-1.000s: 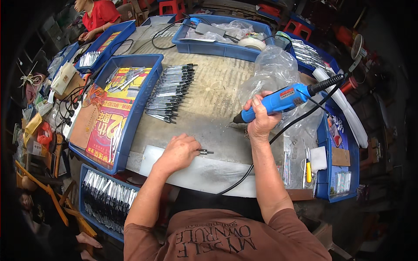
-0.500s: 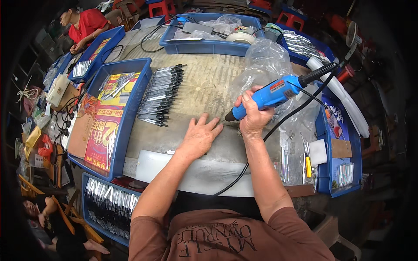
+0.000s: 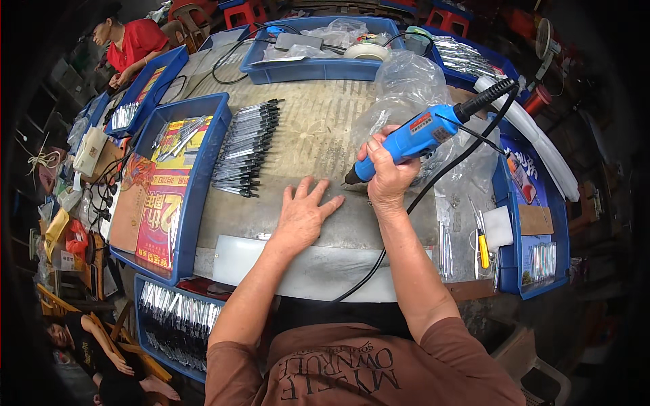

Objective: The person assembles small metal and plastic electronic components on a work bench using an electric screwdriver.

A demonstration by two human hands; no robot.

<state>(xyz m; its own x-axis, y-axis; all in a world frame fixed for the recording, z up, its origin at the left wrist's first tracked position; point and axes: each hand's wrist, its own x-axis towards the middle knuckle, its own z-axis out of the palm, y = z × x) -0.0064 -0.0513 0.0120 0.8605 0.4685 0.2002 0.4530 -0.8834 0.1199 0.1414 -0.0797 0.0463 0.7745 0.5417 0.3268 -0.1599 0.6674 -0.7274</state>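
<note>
My right hand (image 3: 391, 177) is closed around a blue electric screwdriver (image 3: 421, 134) with a black corded end. The tool slants down to the left, and its dark tip is at or just above the grey worktable (image 3: 230, 220). Beside the tip, my left hand (image 3: 301, 220) lies palm down on the table with fingers spread, holding nothing. I cannot make out any piece under the tip. Farther left, a row of slim silver pen-like pieces with black ends (image 3: 249, 145) is laid out on the tabletop.
Blue trays stand on the left (image 3: 203, 196), at the back (image 3: 318, 70) and on the right (image 3: 504, 233). Clear plastic bags (image 3: 409, 78) lie behind the tool, whose black cord (image 3: 433, 193) crosses my right forearm's area. A yellow-handled screwdriver (image 3: 483, 250) rests at right. Another person (image 3: 139, 44) sits far left.
My left hand has slid slightly left, with its fingers spreading wider, away from the tool's tip. The electric screwdriver has shifted a little left and tilted slightly steeper. The whole view has shifted slightly.
</note>
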